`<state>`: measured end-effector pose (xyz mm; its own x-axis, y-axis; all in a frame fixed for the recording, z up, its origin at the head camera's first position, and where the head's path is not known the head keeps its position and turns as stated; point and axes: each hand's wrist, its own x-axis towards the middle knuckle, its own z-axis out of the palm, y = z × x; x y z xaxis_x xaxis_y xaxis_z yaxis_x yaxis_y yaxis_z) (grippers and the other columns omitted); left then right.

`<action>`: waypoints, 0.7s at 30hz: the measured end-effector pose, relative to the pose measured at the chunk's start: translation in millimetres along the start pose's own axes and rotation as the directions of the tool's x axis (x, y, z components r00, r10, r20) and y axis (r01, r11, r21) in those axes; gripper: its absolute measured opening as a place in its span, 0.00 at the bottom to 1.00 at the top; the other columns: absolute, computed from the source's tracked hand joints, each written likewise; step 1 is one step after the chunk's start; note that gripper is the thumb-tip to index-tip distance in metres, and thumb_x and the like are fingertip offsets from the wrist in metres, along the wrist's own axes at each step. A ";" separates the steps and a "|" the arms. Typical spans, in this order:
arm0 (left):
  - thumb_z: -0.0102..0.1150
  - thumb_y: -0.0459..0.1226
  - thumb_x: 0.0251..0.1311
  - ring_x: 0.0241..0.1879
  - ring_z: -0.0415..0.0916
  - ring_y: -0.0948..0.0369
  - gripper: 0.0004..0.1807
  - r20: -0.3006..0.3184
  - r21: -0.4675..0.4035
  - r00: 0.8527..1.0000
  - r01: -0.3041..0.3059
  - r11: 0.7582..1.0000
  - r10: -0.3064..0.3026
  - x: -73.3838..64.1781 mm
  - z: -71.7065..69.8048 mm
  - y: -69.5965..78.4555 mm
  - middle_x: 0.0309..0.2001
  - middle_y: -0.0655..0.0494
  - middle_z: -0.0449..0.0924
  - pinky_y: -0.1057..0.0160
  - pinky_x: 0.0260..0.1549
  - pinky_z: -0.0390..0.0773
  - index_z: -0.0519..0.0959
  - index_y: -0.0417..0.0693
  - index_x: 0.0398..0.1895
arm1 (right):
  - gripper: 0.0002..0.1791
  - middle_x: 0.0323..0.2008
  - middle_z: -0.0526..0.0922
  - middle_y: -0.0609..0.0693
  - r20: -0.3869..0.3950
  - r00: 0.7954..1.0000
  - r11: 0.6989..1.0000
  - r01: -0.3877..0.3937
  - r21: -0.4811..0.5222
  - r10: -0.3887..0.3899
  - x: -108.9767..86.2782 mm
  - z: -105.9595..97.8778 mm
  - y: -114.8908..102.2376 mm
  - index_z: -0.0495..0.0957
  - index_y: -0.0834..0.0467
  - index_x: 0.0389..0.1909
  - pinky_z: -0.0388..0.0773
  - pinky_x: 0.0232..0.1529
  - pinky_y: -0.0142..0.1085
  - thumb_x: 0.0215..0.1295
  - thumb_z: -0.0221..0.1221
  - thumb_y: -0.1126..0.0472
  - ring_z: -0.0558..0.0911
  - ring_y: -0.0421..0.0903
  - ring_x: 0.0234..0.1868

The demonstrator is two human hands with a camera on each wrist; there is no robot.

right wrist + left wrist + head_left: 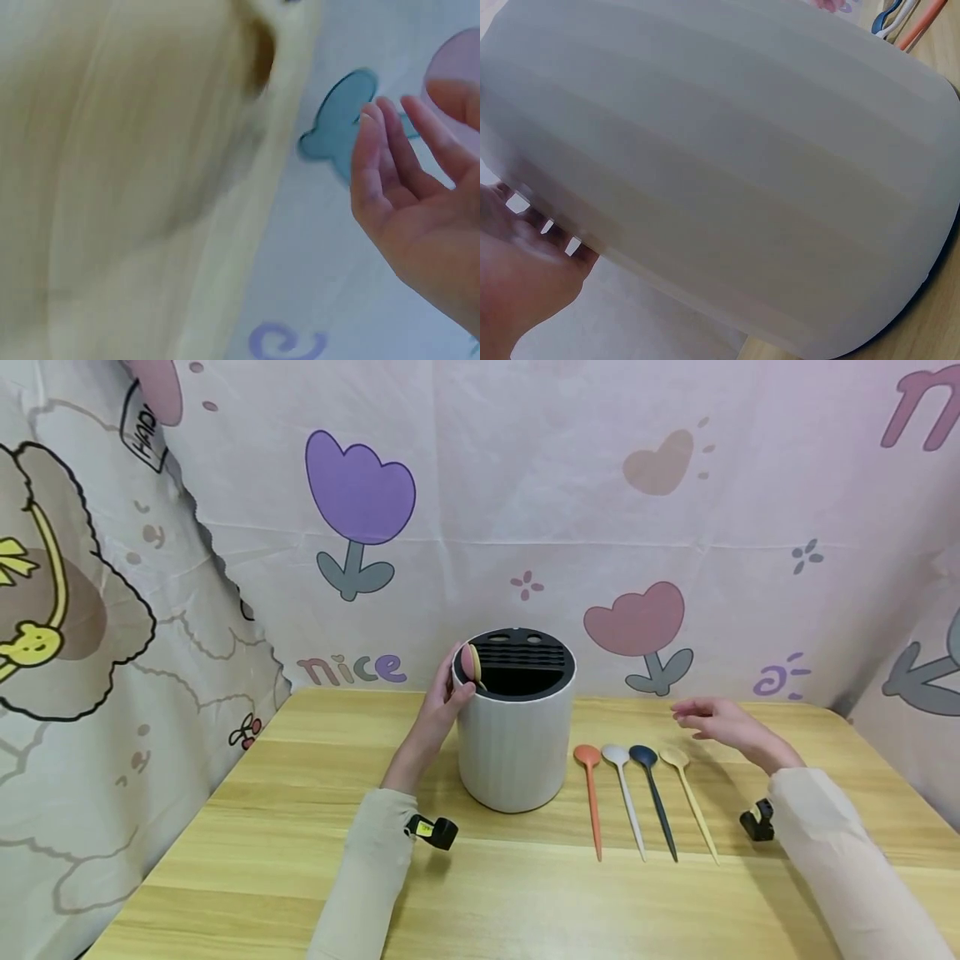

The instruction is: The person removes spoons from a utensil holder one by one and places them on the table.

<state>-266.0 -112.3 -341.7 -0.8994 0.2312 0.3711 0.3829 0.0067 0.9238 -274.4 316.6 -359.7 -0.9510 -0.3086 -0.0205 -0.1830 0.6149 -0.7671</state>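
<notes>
A white ribbed utensil holder [513, 752] with a black slotted lid [520, 653] stands upright on the table. My left hand [444, 697] holds its left side near the rim, thumb at the front; in the left wrist view the fingers [574, 244] lie partly behind the wall. Pink and yellow rounded heads [471, 662] poke up at the lid's left edge. Right of the holder lie an orange spoon [589, 777], a white spoon [624, 777], a dark blue spoon [654, 781] and a pale yellow spoon [686, 781]. Above the table beyond them, my right hand [723, 724] holds nothing, fingers loosely bent.
The wooden table [247, 827] reaches back to a patterned cloth [480, 485] hanging behind it. More cloth hangs at the left and right sides. A small black wrist camera [433, 831] is on the left sleeve, and another black camera [757, 821] is by the right sleeve.
</notes>
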 end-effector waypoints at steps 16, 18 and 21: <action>0.55 0.69 0.52 0.74 0.41 0.57 0.56 0.009 -0.006 1.000 0.003 1.000 -0.003 -0.2 0.7 0.5 0.76 0.54 0.42 0.49 0.69 0.48 0.45 0.55 0.78 | 0.22 0.46 0.83 0.56 -0.183 0.969 0.976 0.188 0.112 -0.165 -12.1 31.0 -115.0 0.71 0.69 0.61 0.79 0.43 0.30 0.73 0.53 0.58 0.80 0.34 0.42; 0.54 0.65 0.56 0.74 0.41 0.57 0.53 0.008 -0.009 1.000 0.004 1.000 -0.004 -0.9 0.4 1.1 0.76 0.55 0.42 0.49 0.69 0.48 0.45 0.55 0.78 | 0.21 0.47 0.82 0.56 -0.183 0.960 0.965 0.235 0.112 -0.213 -13.1 32.2 -131.6 0.72 0.68 0.60 0.79 0.43 0.31 0.73 0.54 0.59 0.80 0.34 0.43; 0.54 0.65 0.56 0.74 0.41 0.57 0.53 0.010 -0.009 1.000 0.002 1.000 -0.002 -1.1 0.3 1.5 0.76 0.55 0.42 0.48 0.69 0.48 0.45 0.54 0.78 | 0.20 0.49 0.82 0.59 -0.171 0.951 0.955 0.279 0.106 -0.259 -13.3 35.1 -154.6 0.73 0.67 0.60 0.79 0.45 0.32 0.72 0.55 0.61 0.80 0.34 0.44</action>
<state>-264.4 -112.3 -340.8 -0.8979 0.2408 0.3686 0.3793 -0.0019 0.9253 -224.7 200.2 -263.3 -0.8994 -0.3281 0.2890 -0.4136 0.4243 -0.8055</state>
